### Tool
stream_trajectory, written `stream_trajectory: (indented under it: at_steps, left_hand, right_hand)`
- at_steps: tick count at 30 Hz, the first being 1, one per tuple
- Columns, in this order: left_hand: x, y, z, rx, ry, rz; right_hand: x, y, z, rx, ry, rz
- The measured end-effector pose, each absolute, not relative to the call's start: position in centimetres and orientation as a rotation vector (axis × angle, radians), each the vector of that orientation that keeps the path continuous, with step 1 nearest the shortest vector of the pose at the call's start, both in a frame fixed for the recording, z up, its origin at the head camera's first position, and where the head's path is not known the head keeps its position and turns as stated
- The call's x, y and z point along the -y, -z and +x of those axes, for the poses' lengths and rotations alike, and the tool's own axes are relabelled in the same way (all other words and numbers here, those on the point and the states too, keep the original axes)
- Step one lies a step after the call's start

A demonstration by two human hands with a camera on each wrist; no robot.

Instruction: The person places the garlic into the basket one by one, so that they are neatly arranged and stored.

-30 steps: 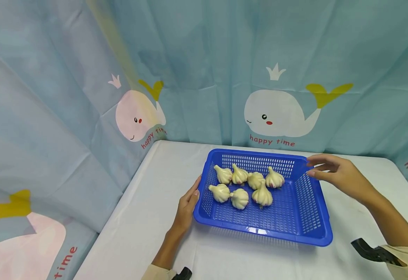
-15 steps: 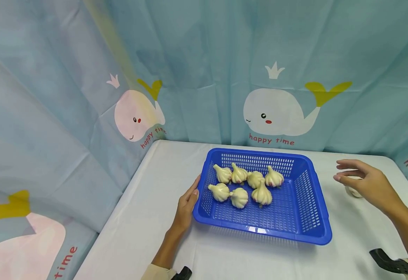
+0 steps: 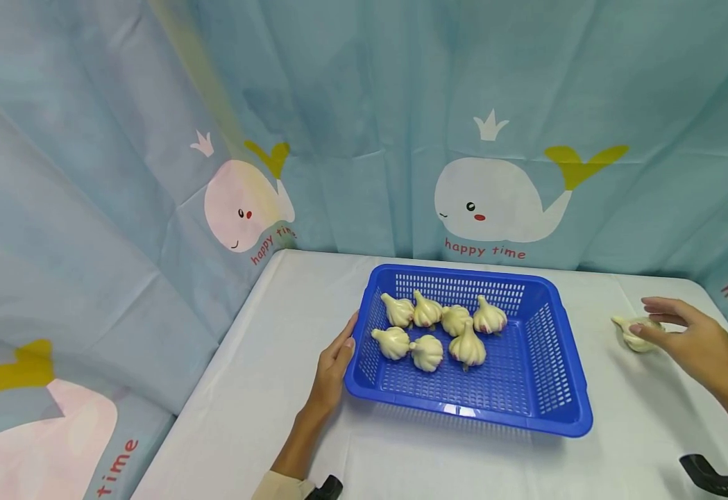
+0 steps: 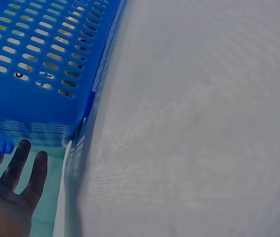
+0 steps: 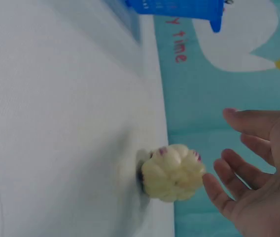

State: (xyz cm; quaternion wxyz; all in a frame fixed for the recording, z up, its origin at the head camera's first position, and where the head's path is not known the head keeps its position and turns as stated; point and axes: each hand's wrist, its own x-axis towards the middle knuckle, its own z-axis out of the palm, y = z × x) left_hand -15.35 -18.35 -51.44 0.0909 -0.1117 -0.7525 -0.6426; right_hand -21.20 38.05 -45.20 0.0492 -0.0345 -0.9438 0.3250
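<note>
A blue plastic basket [image 3: 501, 389] with slotted walls holds several white garlic bulbs [image 3: 467, 347], mostly in its left half. My left hand [image 3: 331, 368] grips the basket's left rim, thumb on the edge; in the left wrist view some fingers of that hand [image 4: 12, 182] extend beside the basket's corner. Right of the basket, one more garlic bulb [image 3: 637, 342] lies on the white cloth. Over that bulb hovers my right hand [image 3: 704, 347], fingers spread and thumb apart. The right wrist view has the bulb [image 5: 172, 173] in front of the fingertips, with a gap around it.
A white cloth [image 3: 264, 389] covers the table. Behind and to the left hangs a light blue curtain [image 3: 351, 139] printed with whales. The basket's right wall [image 3: 557, 361] stands between the loose bulb and the bulbs inside.
My right hand has moved from the basket's right rim rightward to above the loose garlic bulb, which has come into view. The left hand and the basket stay put.
</note>
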Motion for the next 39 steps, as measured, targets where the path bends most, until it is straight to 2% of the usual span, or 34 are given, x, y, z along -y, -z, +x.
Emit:
stream_trajectory:
  at_steps: [19,33,39]
  left_hand:
    - [18.4,51.4,-15.4,2.254,1.898,-0.316]
    - [18.5,51.5,-15.5,2.249,1.902,-0.356]
    - [18.4,51.4,-15.4,2.256,1.895,-0.335]
  right_hand:
    - [-39.6,47.8,-22.3,2.984,-0.917,-0.301]
    - [-40.7,48.9,-22.2,2.957,-0.861,-0.213]
    - [-40.3,48.9,-21.8,2.950,-0.916,-0.272]
